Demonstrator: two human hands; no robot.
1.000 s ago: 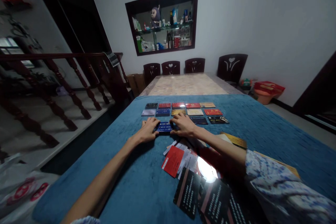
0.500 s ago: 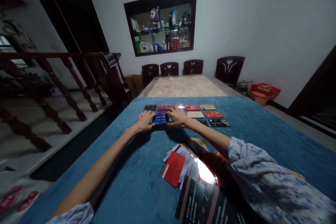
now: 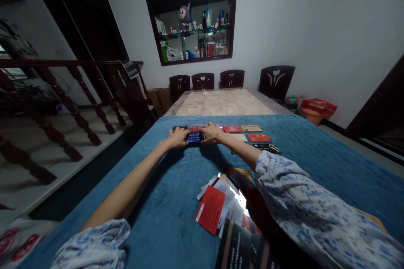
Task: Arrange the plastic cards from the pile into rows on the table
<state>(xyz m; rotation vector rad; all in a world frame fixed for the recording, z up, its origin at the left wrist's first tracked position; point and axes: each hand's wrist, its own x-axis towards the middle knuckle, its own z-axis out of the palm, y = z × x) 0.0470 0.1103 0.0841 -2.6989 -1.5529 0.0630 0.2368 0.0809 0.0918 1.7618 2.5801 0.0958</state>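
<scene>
My left hand (image 3: 177, 138) and my right hand (image 3: 212, 133) lie side by side on a blue cloth (image 3: 164, 201), each pinching one end of a dark blue card (image 3: 193, 137) between them. The card sits inside a grid of cards (image 3: 249, 133) laid in rows, red, yellow and dark ones, and my hands cover part of that grid. A loose heap of cards (image 3: 217, 204) with a red one on top lies near me, under my right forearm. Large black printed sheets (image 3: 243, 250) lie at the near edge.
Beyond the cloth the marble table top (image 3: 222, 103) runs to several dark wooden chairs (image 3: 276, 79). A glass wall cabinet (image 3: 194, 25) hangs behind them. A wooden stair railing (image 3: 72, 92) stands to the left. A red box (image 3: 317, 107) sits on the floor at right.
Both hands have slid the dark blue card away from me, up into the rows of laid-out cards. My arms are stretched out further and the view has tilted with them.
</scene>
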